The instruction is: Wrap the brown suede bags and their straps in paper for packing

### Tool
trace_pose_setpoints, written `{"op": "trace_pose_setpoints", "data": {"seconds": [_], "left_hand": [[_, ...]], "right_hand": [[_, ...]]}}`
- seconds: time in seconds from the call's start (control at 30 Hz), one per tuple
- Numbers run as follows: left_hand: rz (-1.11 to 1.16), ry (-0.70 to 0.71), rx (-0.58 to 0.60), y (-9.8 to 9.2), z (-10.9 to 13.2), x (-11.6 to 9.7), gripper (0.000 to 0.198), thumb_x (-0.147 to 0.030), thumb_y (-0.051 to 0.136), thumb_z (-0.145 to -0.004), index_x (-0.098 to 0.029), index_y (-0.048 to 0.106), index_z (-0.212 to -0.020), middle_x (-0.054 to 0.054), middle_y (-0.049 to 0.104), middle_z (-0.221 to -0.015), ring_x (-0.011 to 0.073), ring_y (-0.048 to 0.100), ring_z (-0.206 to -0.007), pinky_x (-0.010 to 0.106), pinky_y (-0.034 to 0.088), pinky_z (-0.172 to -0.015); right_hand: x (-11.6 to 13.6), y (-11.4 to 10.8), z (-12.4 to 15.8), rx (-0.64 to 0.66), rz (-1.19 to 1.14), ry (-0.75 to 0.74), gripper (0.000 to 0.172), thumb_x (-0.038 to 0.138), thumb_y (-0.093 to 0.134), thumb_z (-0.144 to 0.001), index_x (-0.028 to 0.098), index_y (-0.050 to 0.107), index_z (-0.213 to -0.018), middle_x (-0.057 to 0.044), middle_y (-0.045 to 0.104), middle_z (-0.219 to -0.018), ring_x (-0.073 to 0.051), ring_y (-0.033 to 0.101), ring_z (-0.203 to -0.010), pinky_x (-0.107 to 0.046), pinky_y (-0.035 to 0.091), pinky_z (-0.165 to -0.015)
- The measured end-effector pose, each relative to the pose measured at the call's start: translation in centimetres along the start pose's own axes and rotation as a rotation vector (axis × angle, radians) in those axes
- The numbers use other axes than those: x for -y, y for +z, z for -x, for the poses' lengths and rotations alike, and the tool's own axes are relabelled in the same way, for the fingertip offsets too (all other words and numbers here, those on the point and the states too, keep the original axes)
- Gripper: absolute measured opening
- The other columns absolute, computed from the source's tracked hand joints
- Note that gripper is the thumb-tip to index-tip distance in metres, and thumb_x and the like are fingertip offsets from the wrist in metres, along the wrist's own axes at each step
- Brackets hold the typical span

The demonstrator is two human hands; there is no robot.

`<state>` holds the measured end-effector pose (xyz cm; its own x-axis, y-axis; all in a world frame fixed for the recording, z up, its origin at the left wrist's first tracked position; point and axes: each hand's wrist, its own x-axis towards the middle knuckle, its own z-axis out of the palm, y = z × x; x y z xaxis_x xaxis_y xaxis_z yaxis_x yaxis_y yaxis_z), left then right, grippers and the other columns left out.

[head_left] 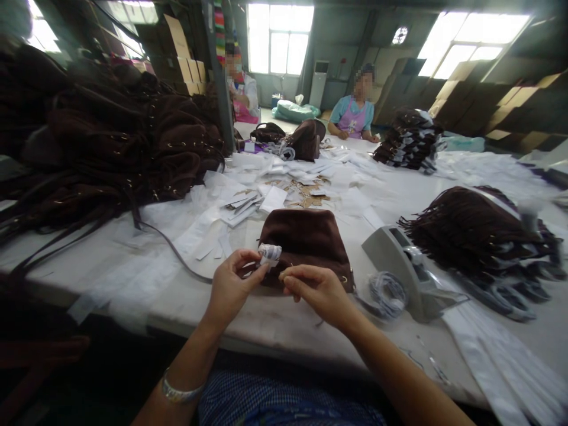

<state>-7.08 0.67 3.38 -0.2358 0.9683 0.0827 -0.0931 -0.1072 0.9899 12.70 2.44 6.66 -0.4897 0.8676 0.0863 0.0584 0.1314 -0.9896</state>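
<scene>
- Centre stage, a dark brown bag (304, 234) lies on the worktop (284, 316) right in front of the person, just beyond both hands, with a metal eyelet (344, 279) showing near its lower right corner.
- Here's the left hand (235, 281), thumb and fingers clamped on a crumpled white bundle (270, 253), held up over the bag's left side.
- And the right hand (315, 290)! Thumb and forefinger pinch together over the bag's lower edge; there may be something thin between them, but it's too small and blurred to call.
- The score so far: this bag looks made up, its body whole and laid out, but I'd judge the handling of it unfinished, with the white bundle up in the fingers and both hands busy.
- Plenty in the wings: a great heap of brown bags (110, 136) on the left, a stack of fringed bags (479, 222) on the right. Which of those are finished, I can't tell.
- Beyond the bag, loose paper tags (275, 198) lie scattered; to its right sit a coil of grey cord (387, 294) and what looks like a tape dispenser (406, 260).
- Across the worktop, a co-worker in a purple apron (354, 118) sits near another dark stack (408, 139).
</scene>
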Motion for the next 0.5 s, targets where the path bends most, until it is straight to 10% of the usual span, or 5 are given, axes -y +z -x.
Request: {"op": "trace_pose_setpoints", "data": {"seconds": [0.37, 0.5], "left_hand": [[0.015, 0.008, -0.011, 0.0, -0.1, 0.2, 0.033, -0.032, 0.082, -0.07, -0.018, 0.062, -0.091, 0.002, 0.069, -0.093, 0.0162, 0.069, -0.085, 0.025, 0.057, -0.078], [0.028, -0.006, -0.012, 0.0, 0.0, 0.2, 0.035, -0.033, 0.084, -0.068, -0.018, 0.062, -0.091, 0.002, 0.07, -0.093, 0.0164, 0.069, -0.083, 0.024, 0.057, -0.076]], "right_hand": [[3.2, 2.5, 1.2, 0.449, -1.065, 0.012, 0.026, 0.037, 0.073, -0.082, 0.021, 0.057, -0.07, 0.01, 0.038, -0.042, -0.004, 0.029, -0.035, -0.016, 0.035, -0.043], [5.3, 4.2, 2.5, 0.735, -1.108, -0.066, 0.039, 0.053, 0.071, -0.078, 0.023, 0.054, -0.06, 0.007, 0.043, -0.039, -0.006, 0.037, -0.032, -0.016, 0.037, -0.039]]}}
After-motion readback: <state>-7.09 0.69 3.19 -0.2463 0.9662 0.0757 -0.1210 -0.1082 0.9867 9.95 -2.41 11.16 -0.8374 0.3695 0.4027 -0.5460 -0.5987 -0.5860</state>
